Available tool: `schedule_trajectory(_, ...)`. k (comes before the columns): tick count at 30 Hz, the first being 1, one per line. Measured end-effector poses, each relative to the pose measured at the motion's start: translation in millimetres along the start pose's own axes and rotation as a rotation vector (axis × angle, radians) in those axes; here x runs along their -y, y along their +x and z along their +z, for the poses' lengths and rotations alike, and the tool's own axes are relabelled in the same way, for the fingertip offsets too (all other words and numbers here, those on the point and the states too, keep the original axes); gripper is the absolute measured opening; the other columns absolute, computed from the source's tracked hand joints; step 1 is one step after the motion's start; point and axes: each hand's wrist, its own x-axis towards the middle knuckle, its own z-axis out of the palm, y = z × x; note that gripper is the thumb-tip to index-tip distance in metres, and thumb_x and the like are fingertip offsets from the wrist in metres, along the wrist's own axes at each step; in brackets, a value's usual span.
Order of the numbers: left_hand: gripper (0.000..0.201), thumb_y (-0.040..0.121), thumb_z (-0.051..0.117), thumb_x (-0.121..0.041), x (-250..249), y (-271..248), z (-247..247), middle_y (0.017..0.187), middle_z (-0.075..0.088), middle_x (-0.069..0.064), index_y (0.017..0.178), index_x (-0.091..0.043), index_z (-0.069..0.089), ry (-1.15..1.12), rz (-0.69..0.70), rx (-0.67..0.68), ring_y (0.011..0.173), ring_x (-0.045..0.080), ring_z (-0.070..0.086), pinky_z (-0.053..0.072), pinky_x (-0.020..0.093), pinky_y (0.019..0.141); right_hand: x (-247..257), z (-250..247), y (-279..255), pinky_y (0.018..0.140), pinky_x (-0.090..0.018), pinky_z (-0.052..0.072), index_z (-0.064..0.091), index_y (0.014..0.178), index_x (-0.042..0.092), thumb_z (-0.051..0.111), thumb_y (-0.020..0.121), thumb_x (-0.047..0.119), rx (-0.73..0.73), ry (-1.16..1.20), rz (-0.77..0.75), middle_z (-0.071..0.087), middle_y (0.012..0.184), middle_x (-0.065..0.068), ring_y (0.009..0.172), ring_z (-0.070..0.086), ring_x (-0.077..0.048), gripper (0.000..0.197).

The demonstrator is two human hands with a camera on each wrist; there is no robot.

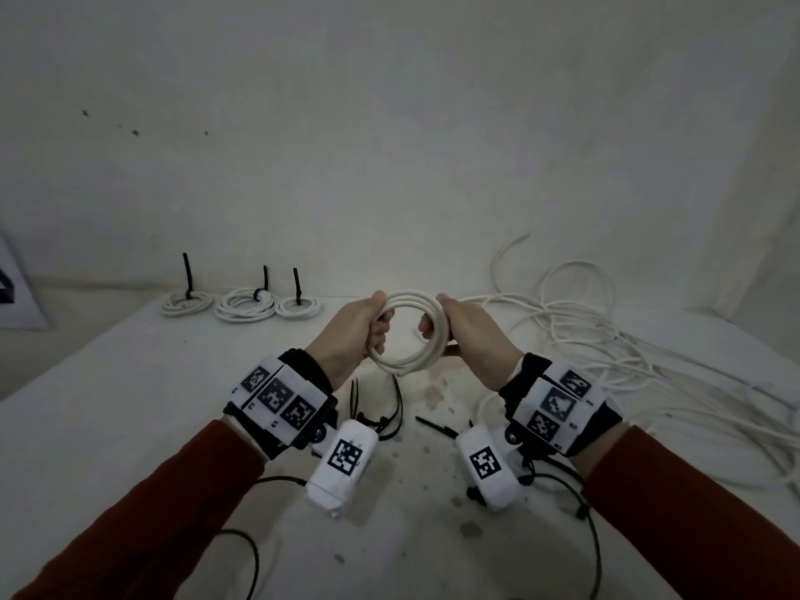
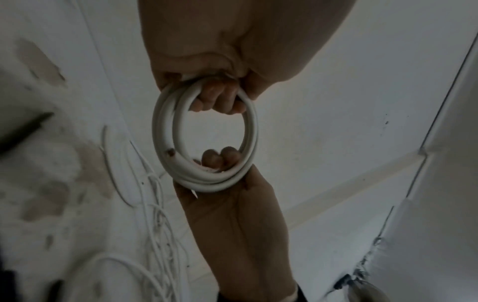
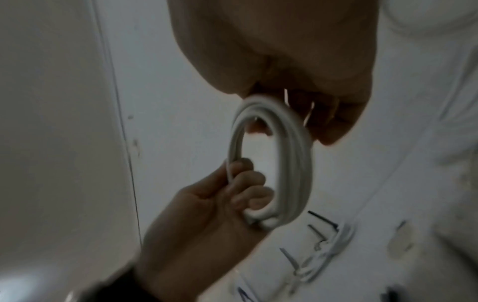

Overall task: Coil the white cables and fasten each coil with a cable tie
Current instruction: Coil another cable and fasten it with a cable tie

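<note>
Head: white coil (image 1: 409,332), several round loops, untied, held above table (image 1: 130,383) btwn left hand (image 1: 355,335) & right hand (image 1: 472,339), fingers curled thru it. 
L wrist: brown spot on coil (image 2: 204,141). 
R wrist: loose black ties (image 3: 320,230) below.

White coil (image 1: 407,331), black cable ties (image 1: 381,420), dark red sleeves (image 1: 130,513), black-and-white checkered wrist tags (image 1: 277,394).

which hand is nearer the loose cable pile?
Right. The right hand grips the coil on the side beside the loose cable pile; the left hand grips the coil's far side.
</note>
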Motion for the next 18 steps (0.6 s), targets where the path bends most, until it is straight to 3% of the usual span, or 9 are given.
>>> schedule_trajectory(4, 0.040, 0.103, 0.029, -0.030, 11.8, 0.2, -29.3, 0.041, 0.032, -0.012, 0.069, -0.014, 0.044, 0.062, -0.011, -0.121, 0.037, 0.003, 0.028, 0.027, 0.024, 0.051, -16.0, -9.3, 0.9, 0.067, -0.021, 0.043, 0.061, 0.090, 0.016, 0.051, 0.093, 0.019, 0.145, -0.623, -0.083, 0.061, 0.090, 0.003, 0.080, 0.057, -0.014, 0.011)
schedule_trajectory(6, 0.040, 0.103, 0.029, -0.030, 13.1, 0.4, -42.1, 0.040, 0.033, -0.012, 0.070, -0.014, 0.043, 0.060, -0.012, -0.173, 0.036, 0.002, 0.028, 0.026, 0.023, 0.051, -20.9, -15.9, -2.9, 0.064, -0.011, 0.038, 0.062, 0.092, 0.021, 0.058, 0.089, 0.017, 0.307, -0.869, -0.143, 0.059, 0.092, 0.007, 0.083, 0.053, -0.009, 0.006)
schedule_trajectory(8, 0.039, 0.103, 0.029, -0.030, 14.9, 0.7, -52.2, 0.039, 0.034, -0.013, 0.070, -0.015, 0.043, 0.068, -0.011, -0.210, 0.036, 0.002, 0.029, 0.027, 0.023, 0.051, -22.9, -19.8, -10.6, 0.062, -0.009, 0.035, 0.064, 0.090, 0.024, 0.064, 0.087, 0.021, 0.498, -1.060, -0.153, 0.058, 0.089, 0.011, 0.080, 0.052, -0.006, 0.005)
schedule_trajectory(10, 0.039, 0.103, 0.029, -0.030, 17.4, 1.1, -58.4, 0.038, 0.034, -0.012, 0.070, -0.015, 0.043, 0.073, -0.013, -0.231, 0.035, 0.002, 0.029, 0.027, 0.023, 0.051, -22.3, -23.6, -21.3, 0.064, -0.013, 0.039, 0.066, 0.086, 0.027, 0.068, 0.084, 0.027, 0.649, -1.162, -0.119, 0.060, 0.085, 0.014, 0.075, 0.053, -0.003, 0.003)
schedule_trajectory(13, 0.039, 0.103, 0.029, -0.031, 20.8, 1.1, -62.3, 0.038, 0.035, -0.012, 0.070, -0.015, 0.043, 0.081, -0.009, -0.244, 0.035, 0.002, 0.029, 0.026, 0.023, 0.051, -18.5, -30.6, -38.1, 0.073, -0.023, 0.048, 0.069, 0.088, 0.025, 0.073, 0.080, 0.037, 0.788, -1.211, -0.047, 0.065, 0.087, 0.012, 0.081, 0.059, -0.006, 0.015)
schedule_trajectory(16, 0.039, 0.103, 0.028, -0.031, 23.8, 1.2, -60.9, 0.039, 0.035, -0.013, 0.070, -0.016, 0.043, 0.118, 0.002, -0.231, 0.037, 0.002, 0.029, 0.027, 0.023, 0.052, -19.9, -34.9, -52.6, 0.077, -0.027, 0.049, 0.069, 0.094, 0.025, 0.076, 0.075, 0.044, 0.858, -1.275, -0.024, 0.066, 0.097, 0.006, 0.089, 0.060, -0.012, 0.028)
schedule_trajectory(18, 0.038, 0.102, 0.028, -0.031, 25.6, 1.8, -57.1, 0.040, 0.035, -0.013, 0.070, -0.016, 0.042, 0.137, 0.004, -0.215, 0.038, 0.003, 0.029, 0.028, 0.023, 0.053, -26.2, -35.7, -57.9, 0.072, -0.025, 0.044, 0.069, 0.094, 0.023, 0.076, 0.075, 0.043, 0.870, -1.306, -0.034, 0.066, 0.098, 0.002, 0.090, 0.061, -0.015, 0.029)
